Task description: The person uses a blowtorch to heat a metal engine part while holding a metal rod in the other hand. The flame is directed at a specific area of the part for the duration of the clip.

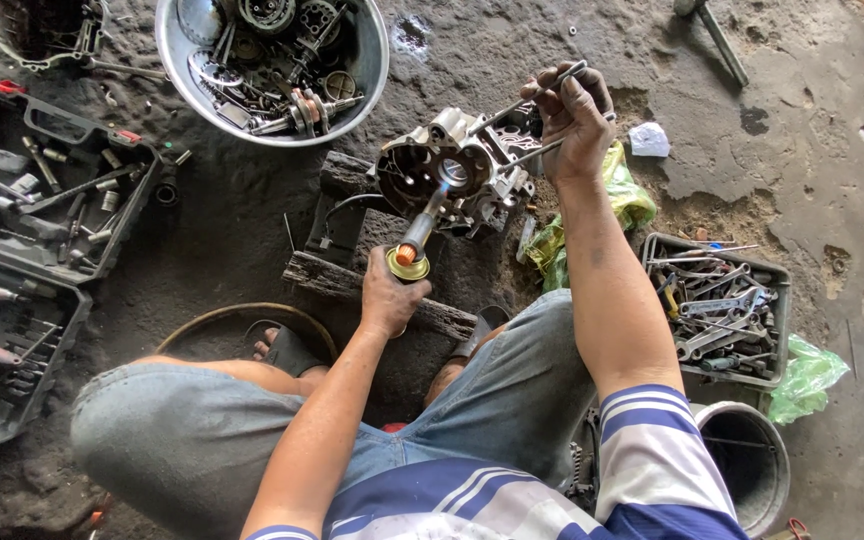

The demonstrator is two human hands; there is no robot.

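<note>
Squatted over a grey engine case (452,175), propped on dark wooden blocks (337,275) on the dirty floor, right in the middle of the view; held a small gas torch (414,245) in the left hand (389,297), fingers wrapped tight round its can, nozzle aimed at the big round hole in the near side of the case, tip just at the metal; could not make out a flame; closed the right hand (574,115) round thin metal rods (527,100) sticking up from the far side of the case, to steady it at a tilt.

Looked like the warming step: heating the metal round that hole; called next for a firm hold on the rods, a slow and even sweep of the torch tip, and fingers well off the hot spot.

Close by: a big metal bowl (377,70) full of gears behind the case; an open black tool case (142,190) to the left; a grey crate (652,245) of spanners to the right; a green plastic bag (632,200) just beside the right wrist.
</note>
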